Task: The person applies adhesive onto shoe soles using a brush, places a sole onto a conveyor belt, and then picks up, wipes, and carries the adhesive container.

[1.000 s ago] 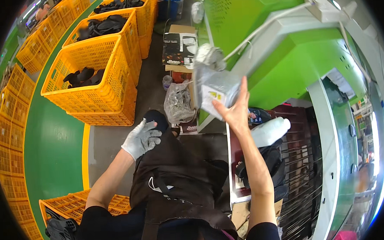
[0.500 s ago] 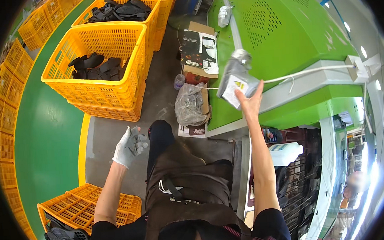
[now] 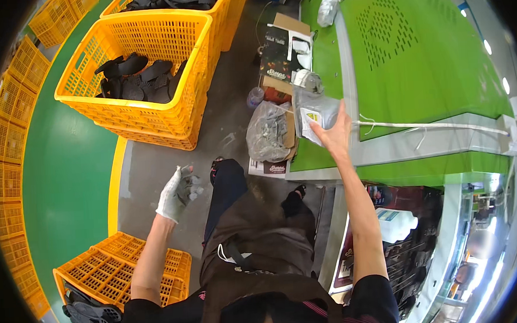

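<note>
My right hand [image 3: 334, 133] is bare and grips a grey box-shaped thing [image 3: 324, 108] with a round silver end. A white label with a yellow warning triangle shows on its side beside my thumb. I hold it over the left edge of the green machine [image 3: 440, 58]; its exact kind I cannot make out. My left hand [image 3: 178, 194], in a white glove with greyed fingers, hangs over the dark floor. Its fingers are loosely bent and apart, and nothing shows in them. A clear plastic bag [image 3: 267, 132] lies left of the grey thing.
Yellow crates [image 3: 145, 118] with black shoe parts [image 3: 140, 80] stand at the far left. Another orange crate [image 3: 120, 259] is near my left elbow. A cardboard box [image 3: 279, 49] sits beside the machine. A white cable [image 3: 432, 126] crosses its ledge; a white jug [image 3: 395, 224] stands below.
The grey thing has moved left across the machine in my right hand, towards the plastic bag, and has tilted differently. My left hand stays about where it was. The view has shifted a little.
</note>
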A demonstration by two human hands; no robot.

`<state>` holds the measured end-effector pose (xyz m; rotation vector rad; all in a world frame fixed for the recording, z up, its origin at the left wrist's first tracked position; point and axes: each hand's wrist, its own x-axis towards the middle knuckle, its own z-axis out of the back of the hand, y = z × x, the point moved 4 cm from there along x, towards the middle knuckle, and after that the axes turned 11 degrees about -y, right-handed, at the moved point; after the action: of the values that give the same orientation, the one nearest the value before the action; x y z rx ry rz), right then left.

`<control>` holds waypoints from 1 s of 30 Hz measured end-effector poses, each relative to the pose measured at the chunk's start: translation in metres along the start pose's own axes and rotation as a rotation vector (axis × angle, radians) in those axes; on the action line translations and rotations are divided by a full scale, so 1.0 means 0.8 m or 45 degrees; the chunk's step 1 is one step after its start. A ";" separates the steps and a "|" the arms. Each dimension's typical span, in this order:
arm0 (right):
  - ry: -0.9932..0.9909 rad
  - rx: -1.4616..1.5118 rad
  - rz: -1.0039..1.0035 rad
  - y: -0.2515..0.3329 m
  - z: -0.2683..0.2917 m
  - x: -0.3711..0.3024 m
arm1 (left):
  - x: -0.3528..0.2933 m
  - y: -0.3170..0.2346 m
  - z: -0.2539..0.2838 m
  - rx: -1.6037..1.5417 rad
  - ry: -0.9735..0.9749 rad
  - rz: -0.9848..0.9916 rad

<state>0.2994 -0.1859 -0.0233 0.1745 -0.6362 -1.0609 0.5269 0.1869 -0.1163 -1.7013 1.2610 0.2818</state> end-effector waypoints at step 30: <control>0.892 0.964 -1.705 -0.321 -0.469 -0.104 | 0.440 0.290 -0.139 0.676 -0.446 0.625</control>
<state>0.2891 -0.3028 -0.4702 1.7351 -0.1691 -1.8109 0.4502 -0.1164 -0.4202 -0.8393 1.3231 0.4633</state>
